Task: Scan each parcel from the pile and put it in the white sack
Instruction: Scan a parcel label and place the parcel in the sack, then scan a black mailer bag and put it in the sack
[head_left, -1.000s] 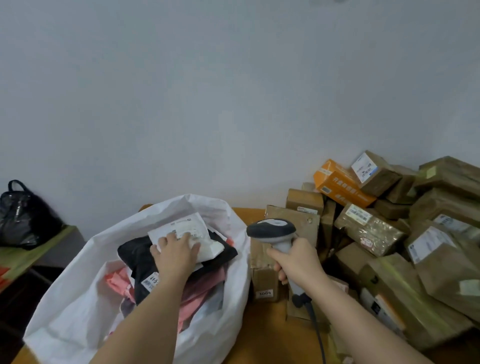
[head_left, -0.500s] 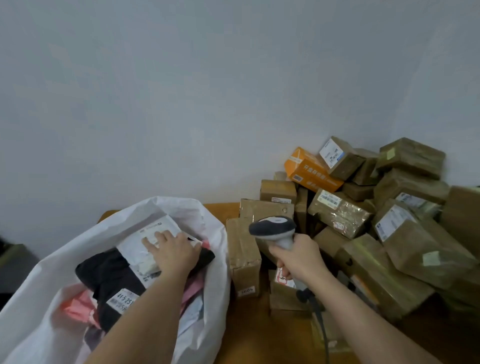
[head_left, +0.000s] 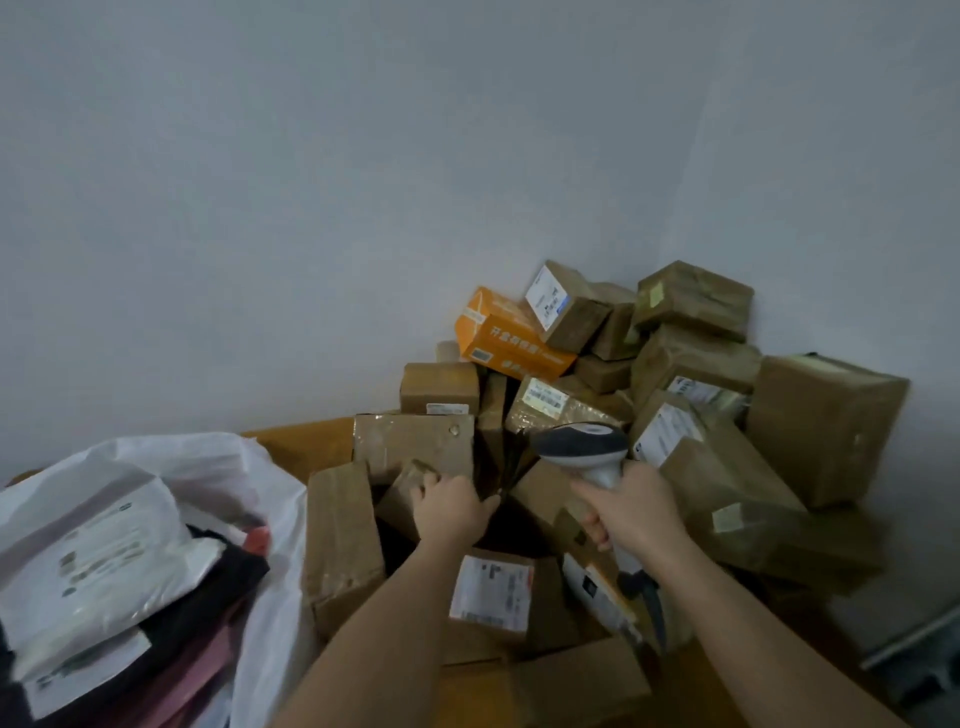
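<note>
Walls: plain pale grey wall fills the upper view, meeting a second wall at a corner.
Table: orange-brown wooden table below the wall, against it.
Light: dim, even.

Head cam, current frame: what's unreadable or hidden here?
- Small brown cardboard parcel: mostly covered by the left hand; its label isn't visible.
- White woven sack: cut off by the left and bottom edges; depth unknown.
- Label on the white poly mailer in the sack: blurred, unreadable.
- Grey handheld barcode scanner: its handle is covered by the right hand, trigger unseen.
</note>
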